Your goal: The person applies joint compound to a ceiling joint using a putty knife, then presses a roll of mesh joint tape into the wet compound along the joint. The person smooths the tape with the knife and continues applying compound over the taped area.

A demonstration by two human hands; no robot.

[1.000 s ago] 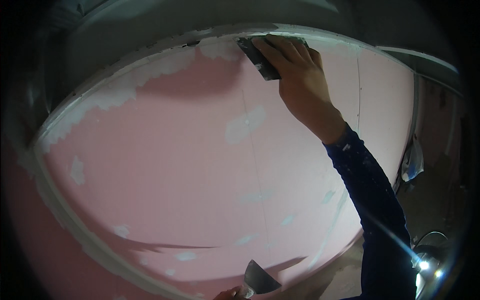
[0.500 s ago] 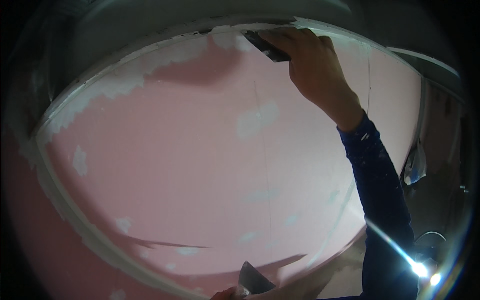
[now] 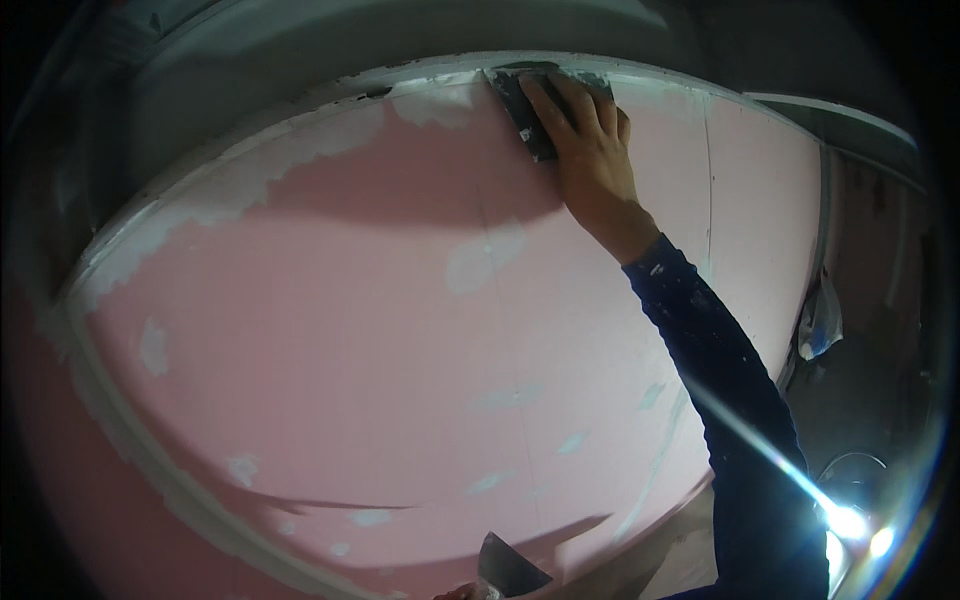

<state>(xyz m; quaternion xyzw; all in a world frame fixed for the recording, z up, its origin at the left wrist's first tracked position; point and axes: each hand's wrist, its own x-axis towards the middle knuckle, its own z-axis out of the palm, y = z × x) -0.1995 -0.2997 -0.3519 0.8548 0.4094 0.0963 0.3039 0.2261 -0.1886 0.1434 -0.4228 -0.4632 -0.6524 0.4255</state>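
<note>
My right hand (image 3: 590, 170) grips a dark, wide spreader blade (image 3: 525, 120) against the top edge of a pink wall board (image 3: 330, 330), along a strip of white compound (image 3: 440, 105) beneath the ceiling edge. At the bottom middle, my left hand (image 3: 452, 594), mostly cut off by the frame, holds a metal putty knife (image 3: 508, 565) with its blade raised. Pale filler patches (image 3: 490, 250) dot the board, and a thin seam runs down it.
A dark ceiling (image 3: 400, 30) curves over the top. A corner joint (image 3: 150, 430) runs down the left. At right hangs a plastic bag (image 3: 822, 318); below it are a bright lamp (image 3: 845, 522), a hoop-like handle and grey floor (image 3: 675, 555).
My right hand and spreader rose toward the upper right half a second ago, then came back lower and left, against the top edge. My left hand with the knife has sunk slightly.
</note>
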